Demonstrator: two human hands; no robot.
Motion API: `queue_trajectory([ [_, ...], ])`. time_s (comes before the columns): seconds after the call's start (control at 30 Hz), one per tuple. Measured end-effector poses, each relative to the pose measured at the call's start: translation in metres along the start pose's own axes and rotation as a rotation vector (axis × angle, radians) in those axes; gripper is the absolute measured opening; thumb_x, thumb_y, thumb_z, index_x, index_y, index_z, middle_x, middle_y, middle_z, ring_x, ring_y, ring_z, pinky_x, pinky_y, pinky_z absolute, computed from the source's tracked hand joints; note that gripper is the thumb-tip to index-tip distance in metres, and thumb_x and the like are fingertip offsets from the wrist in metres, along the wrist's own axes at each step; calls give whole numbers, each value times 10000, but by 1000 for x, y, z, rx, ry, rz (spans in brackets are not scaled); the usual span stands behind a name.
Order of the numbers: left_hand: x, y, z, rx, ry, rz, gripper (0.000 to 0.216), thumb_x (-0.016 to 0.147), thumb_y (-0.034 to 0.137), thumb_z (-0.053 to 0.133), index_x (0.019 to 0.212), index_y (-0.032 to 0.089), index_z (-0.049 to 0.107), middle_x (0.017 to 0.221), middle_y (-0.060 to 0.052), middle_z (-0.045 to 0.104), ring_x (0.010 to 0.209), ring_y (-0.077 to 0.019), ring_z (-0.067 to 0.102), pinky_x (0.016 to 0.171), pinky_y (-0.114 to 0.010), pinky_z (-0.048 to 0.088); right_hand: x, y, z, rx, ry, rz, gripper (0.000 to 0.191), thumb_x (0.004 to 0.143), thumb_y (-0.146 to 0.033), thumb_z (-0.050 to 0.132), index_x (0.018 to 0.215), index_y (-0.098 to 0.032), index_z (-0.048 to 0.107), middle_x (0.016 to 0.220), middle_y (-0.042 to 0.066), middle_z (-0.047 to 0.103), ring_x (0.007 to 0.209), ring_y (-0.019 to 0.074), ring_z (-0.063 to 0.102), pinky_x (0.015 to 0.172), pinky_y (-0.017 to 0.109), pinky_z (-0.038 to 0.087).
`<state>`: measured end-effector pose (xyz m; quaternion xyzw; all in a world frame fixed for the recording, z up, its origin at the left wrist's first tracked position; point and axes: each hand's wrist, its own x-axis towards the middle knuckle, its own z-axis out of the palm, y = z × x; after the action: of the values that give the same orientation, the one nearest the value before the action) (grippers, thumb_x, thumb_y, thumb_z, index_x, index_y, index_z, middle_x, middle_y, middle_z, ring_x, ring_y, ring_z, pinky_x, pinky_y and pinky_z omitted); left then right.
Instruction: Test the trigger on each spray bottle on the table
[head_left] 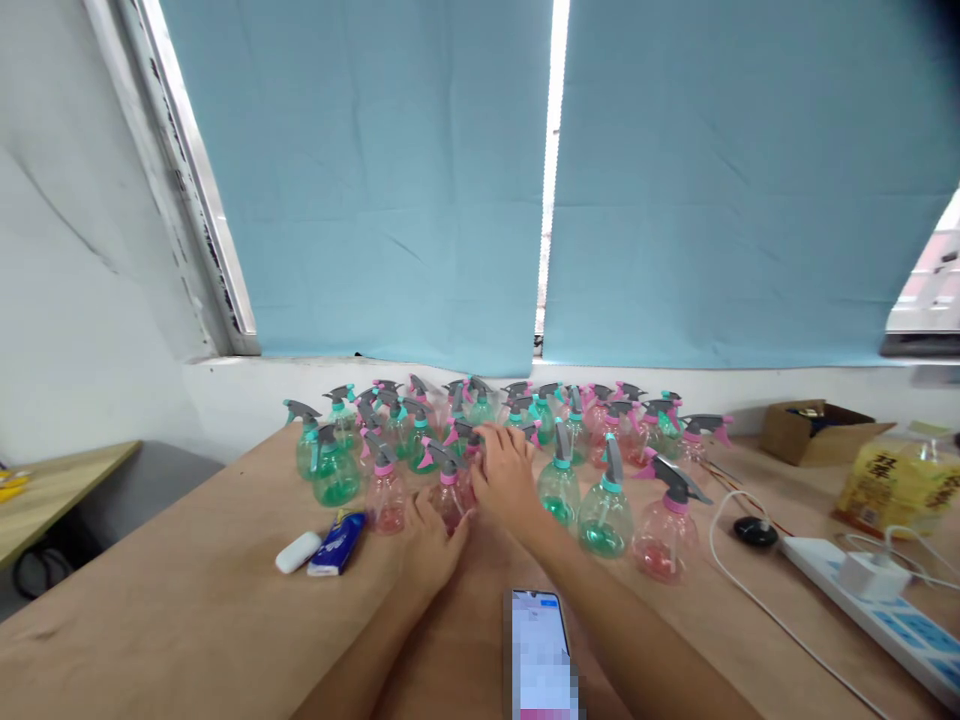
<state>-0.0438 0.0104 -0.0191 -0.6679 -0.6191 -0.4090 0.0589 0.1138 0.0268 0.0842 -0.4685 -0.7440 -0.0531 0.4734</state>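
My left hand (431,550) curves round the lower body of a clear pink spray bottle (452,500) with a grey and pink trigger head, thumb on its right side. Just behind, my right hand (506,472) has its fingers bent over the head of another spray bottle (466,436), whose body is largely hidden. Left of my left hand stands a pink spray bottle (387,500). To the right of my right hand are two green spray bottles (604,518) and a pink one (666,540). Several more pink and green bottles crowd behind, all upright.
A phone (540,650) lies in front of me. At left are a white case (298,552) and a blue packet (337,543). A power strip (885,610), white cable, black round object (754,531), cardboard box (817,432) and yellow bag (896,485) occupy the right.
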Motion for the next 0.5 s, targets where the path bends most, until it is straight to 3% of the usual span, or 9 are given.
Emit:
queue_trajectory([
  [0.13,1,0,-1,54,11,20,648,913,563,483,1369,124,343,1326,-211,444,1295,-414,377,1060,-587,332,31,6,13,-159,-62,-24,564,880,-214,511,1428,-144,395,1318,183,568,1307,355,356,1047,513,212],
  [0.2,1,1,-2,54,27,24,633,933,537,450,1390,115,330,1337,-215,440,1300,-420,362,1062,-598,317,41,10,19,-198,-95,-31,563,884,-237,536,1419,-119,410,1200,196,636,1269,358,408,1060,516,191],
  [0.33,2,0,-2,21,59,9,633,953,484,409,1447,114,269,1389,-230,370,1350,-409,305,1079,-585,314,46,16,26,-250,-149,-45,294,897,-283,552,1153,-157,622,1013,166,688,1090,326,529,1047,497,216],
  [0.5,1,-4,1,12,44,9,615,923,308,420,1472,86,256,1455,-250,250,1413,-402,215,1115,-576,284,41,16,22,-186,-145,-107,145,880,-281,561,935,-194,663,932,97,692,1026,267,546,1038,435,228],
])
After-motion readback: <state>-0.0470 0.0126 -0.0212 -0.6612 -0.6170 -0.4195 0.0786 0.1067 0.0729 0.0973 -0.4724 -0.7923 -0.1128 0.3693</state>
